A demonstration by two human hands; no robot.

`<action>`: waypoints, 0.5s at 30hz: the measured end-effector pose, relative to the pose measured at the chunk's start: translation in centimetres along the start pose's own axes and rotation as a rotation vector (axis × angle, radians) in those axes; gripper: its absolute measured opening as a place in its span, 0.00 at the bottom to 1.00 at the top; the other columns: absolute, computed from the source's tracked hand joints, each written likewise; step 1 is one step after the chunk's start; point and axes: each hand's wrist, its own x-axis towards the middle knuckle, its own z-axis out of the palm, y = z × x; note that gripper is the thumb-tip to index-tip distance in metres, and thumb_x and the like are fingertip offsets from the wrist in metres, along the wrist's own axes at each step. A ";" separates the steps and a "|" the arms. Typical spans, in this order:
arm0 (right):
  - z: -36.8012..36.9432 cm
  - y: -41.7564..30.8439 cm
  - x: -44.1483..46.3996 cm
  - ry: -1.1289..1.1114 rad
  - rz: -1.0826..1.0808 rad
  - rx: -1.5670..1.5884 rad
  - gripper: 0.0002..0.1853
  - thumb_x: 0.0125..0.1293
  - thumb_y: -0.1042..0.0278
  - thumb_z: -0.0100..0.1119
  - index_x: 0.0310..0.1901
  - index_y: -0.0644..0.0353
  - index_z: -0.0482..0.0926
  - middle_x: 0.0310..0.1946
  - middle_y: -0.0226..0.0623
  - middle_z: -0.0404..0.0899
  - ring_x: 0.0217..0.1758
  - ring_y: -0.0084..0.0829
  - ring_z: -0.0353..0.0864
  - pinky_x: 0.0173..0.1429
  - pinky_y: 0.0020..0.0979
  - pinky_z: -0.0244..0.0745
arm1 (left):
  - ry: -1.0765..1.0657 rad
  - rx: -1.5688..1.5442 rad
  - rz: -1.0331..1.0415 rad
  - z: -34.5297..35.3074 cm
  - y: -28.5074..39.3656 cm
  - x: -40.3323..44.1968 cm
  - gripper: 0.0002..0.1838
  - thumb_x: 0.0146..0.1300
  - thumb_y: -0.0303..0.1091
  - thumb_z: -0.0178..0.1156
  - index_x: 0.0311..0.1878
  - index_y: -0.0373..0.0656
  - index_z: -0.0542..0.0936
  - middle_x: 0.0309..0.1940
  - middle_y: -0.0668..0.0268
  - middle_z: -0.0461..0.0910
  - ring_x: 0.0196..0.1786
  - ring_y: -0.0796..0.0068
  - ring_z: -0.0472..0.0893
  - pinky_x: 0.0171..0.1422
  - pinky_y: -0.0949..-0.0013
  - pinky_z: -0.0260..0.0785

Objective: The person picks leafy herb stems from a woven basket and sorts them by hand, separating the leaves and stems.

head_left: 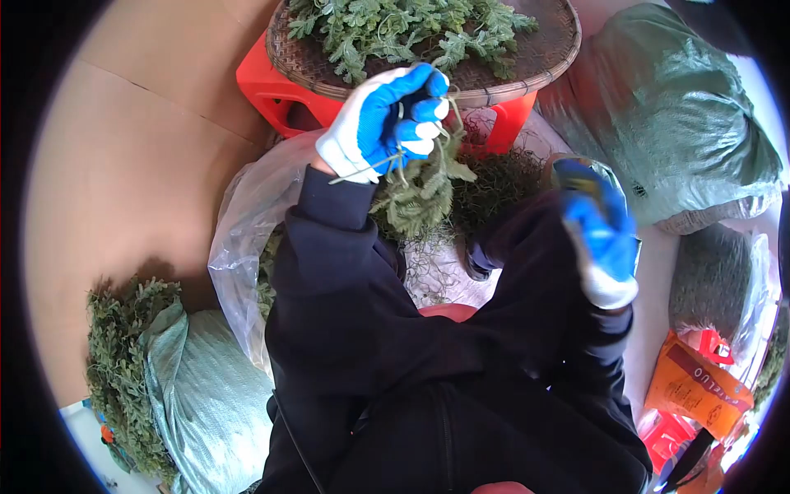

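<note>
My left hand [383, 123], in a blue and white coated glove, is closed on the thin stems of a green leafy sprig [420, 193]. The sprig hangs below the fingers, between my knees. Apart from it on the right, my right hand [601, 235] wears a matching glove and is near my knee. Motion smears its fingers. A dark and yellowish patch shows among them, but I cannot make out whether it is an object. Beyond my left hand, a round woven tray [547, 58] bears a heap of similar green sprigs [403, 33].
The tray rests on a red plastic stool [263, 78]. Dark stem scraps [494, 185] lie on the floor by a clear plastic bag [247, 239]. Full green woven sacks [666, 115] stand at right; another sack [214, 387] with foliage is lower left. An orange bag [691, 387] sits lower right.
</note>
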 end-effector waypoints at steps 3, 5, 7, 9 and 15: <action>7.5 0.1 1.4 -0.349 0.243 0.398 0.21 0.59 0.72 0.65 0.54 0.64 0.76 0.44 0.39 0.81 0.45 0.23 0.78 0.52 0.27 0.73 | 0.048 0.013 -0.008 0.8 -1.1 0.4 0.14 0.74 0.41 0.46 0.42 0.40 0.72 0.25 0.70 0.64 0.18 0.85 0.58 0.21 0.78 0.53; 8.3 0.8 2.3 -0.507 0.285 0.521 0.22 0.59 0.72 0.64 0.56 0.65 0.75 0.43 0.38 0.81 0.44 0.22 0.78 0.50 0.27 0.74 | 0.174 0.045 -0.020 1.6 -1.7 0.5 0.14 0.74 0.41 0.46 0.41 0.40 0.72 0.25 0.70 0.64 0.17 0.85 0.57 0.19 0.78 0.50; 8.0 1.2 2.5 -0.568 0.287 0.605 0.23 0.59 0.70 0.62 0.56 0.67 0.74 0.42 0.37 0.80 0.44 0.23 0.78 0.49 0.26 0.74 | 0.119 0.039 -0.014 1.7 -1.5 0.1 0.13 0.74 0.41 0.46 0.43 0.39 0.71 0.26 0.68 0.64 0.16 0.86 0.57 0.18 0.79 0.50; 5.8 1.3 2.5 -0.495 0.420 0.682 0.23 0.59 0.65 0.61 0.54 0.69 0.73 0.40 0.38 0.79 0.42 0.26 0.79 0.47 0.25 0.74 | -0.024 -0.043 -0.006 0.5 -0.3 -0.5 0.13 0.74 0.40 0.45 0.44 0.39 0.71 0.28 0.67 0.65 0.16 0.87 0.57 0.17 0.81 0.50; 3.6 0.7 2.8 -0.455 0.373 0.576 0.28 0.57 0.75 0.60 0.61 0.69 0.69 0.47 0.41 0.77 0.48 0.28 0.77 0.54 0.25 0.70 | -0.268 -0.166 -0.129 0.4 0.7 -2.0 0.13 0.75 0.41 0.44 0.43 0.39 0.69 0.30 0.63 0.67 0.11 0.88 0.58 0.13 0.84 0.53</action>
